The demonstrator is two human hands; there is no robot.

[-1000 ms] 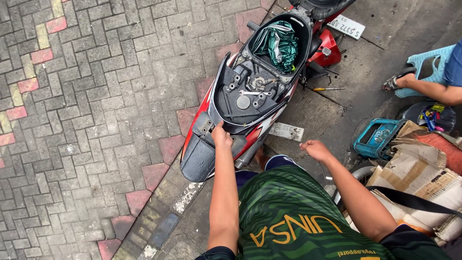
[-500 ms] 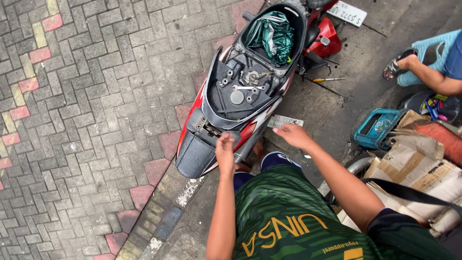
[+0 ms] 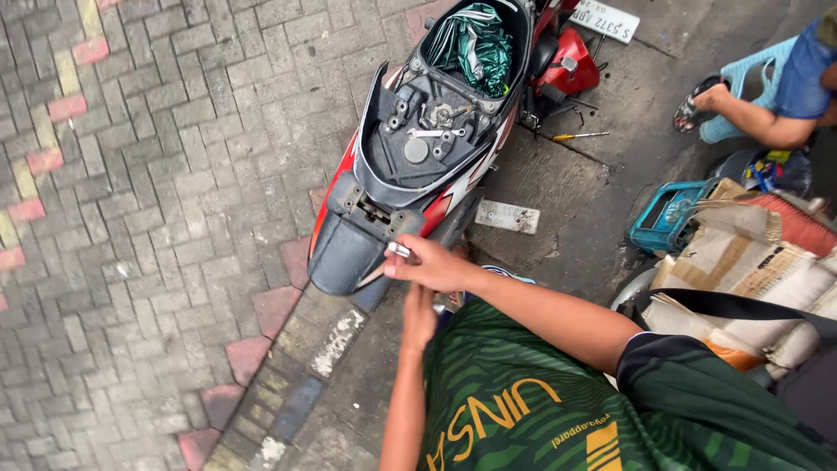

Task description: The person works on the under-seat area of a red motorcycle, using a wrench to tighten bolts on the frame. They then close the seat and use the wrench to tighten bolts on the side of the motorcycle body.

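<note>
A red, black and white scooter [image 3: 410,174] stands seatless on the pavement, its open frame and grey tail fender [image 3: 344,253] just ahead of me. My right hand [image 3: 436,264] is at the tail's right corner, fingers pinched on a small silvery metal part [image 3: 398,250]. My left hand [image 3: 419,318] sits directly under it, fingers pointing up and partly hidden by the right wrist; whether it holds anything does not show. A crumpled green cloth [image 3: 478,44] lies in the scooter's storage well.
A white plate [image 3: 507,216] and a screwdriver [image 3: 577,136] lie on the concrete right of the scooter. A teal crate [image 3: 664,220] and stacked cardboard [image 3: 750,262] stand at right. Another person's leg [image 3: 754,122] rests by a blue stool. Brick paving [image 3: 157,218] lies left.
My left hand has come off the scooter's tail and drawn back under my right hand. My right hand has swung left to the tail and now pinches a small metal part.
</note>
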